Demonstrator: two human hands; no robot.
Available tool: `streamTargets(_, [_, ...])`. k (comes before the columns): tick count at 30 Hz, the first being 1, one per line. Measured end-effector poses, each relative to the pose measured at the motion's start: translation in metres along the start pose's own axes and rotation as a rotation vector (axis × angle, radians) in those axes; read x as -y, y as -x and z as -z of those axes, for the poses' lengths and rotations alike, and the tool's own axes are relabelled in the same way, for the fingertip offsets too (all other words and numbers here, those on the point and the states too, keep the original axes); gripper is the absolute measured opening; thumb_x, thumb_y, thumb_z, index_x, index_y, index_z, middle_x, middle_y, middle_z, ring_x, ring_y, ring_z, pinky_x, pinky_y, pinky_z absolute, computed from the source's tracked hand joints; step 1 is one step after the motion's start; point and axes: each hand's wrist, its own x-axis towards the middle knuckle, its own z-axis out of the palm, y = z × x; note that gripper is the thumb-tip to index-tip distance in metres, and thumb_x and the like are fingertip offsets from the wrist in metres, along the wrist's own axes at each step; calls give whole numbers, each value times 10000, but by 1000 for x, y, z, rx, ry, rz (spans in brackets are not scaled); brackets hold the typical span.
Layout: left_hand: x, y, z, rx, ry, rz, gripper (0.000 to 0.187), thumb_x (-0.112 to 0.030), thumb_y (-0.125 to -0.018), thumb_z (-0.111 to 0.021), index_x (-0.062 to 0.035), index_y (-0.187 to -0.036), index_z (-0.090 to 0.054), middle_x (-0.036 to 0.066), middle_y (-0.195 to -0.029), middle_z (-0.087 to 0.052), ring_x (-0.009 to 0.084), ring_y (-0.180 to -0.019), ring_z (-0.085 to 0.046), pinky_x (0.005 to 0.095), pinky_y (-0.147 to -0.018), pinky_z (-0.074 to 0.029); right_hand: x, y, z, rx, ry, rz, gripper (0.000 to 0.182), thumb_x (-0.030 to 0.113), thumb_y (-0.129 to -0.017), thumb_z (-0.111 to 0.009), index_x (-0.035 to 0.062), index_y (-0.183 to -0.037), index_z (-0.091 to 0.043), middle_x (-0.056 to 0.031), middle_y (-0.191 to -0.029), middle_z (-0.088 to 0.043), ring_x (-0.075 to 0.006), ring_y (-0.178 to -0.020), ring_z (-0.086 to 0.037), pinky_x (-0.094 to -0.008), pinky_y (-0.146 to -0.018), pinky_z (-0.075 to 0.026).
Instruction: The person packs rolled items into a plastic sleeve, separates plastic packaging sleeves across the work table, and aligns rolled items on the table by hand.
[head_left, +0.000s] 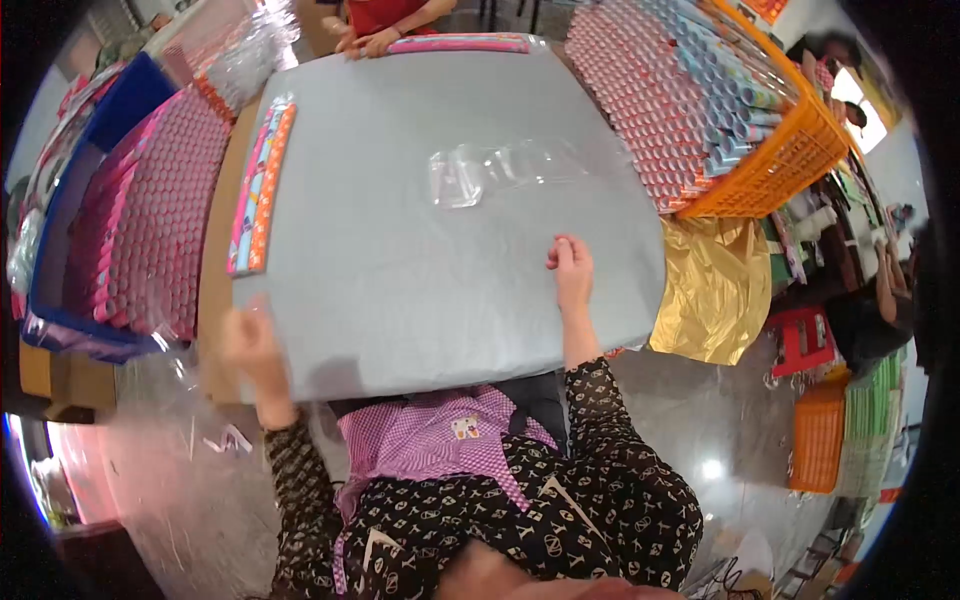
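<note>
While the left hand (252, 343) blurs, its fingers impossible to tell, the right hand (572, 268) curls its fingers together near clear packaging (459, 190).

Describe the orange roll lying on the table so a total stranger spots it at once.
Start with the big grey table in the middle of the view. Near its left edge, three rolls lie side by side. The orange roll is the one nearest the table's middle, set apart from its light blue and pink neighbours by its white-marked orange colour.
</note>
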Motion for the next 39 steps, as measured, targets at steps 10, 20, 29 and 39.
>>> streamTargets(10, [-32,86,-102,487,451,477,332,-208,-885,-660,-29,-685,-466,23,-598,-487,78,-602,-462,283,-524,-383,32,63,-60,487,37,-78,208,167,-914,-605,12,-1047,-641,-21,-877,-650,-95,-804,-594,-232,-684,-472])
streamTargets(20, [-50,96,-106,807,856,618,240,-217,-891,-636,16,-858,-590,45,-741,-606,94,-707,-545,267,-611,-453,23,104,-115,724,334,-12,333,136,-833,-693,-33,-1103,-594,-129,-932,-684,-162,-833,-649,-296,-738,-532])
streamTargets(29, [-49,103,-103,800,915,628,226,-204,-870,-649,7,-841,-575,24,-718,-585,83,-675,-521,273,-595,-442,19,99,-108,641,270,-25,158,106,-889,-600,-20,-976,-639,-79,-769,-651,-133,-696,-588,-277,-635,-482])
streamTargets(39, [-65,97,-89,714,628,345,183,-114,-830,-616,1,-773,-486,135,-644,-525,239,-562,-497,365,-531,-409,28,100,-102,564,298,119,223,54,-868,-584,-4,-1082,-603,-112,-921,-658,-198,-833,-631,-310,-755,-504])
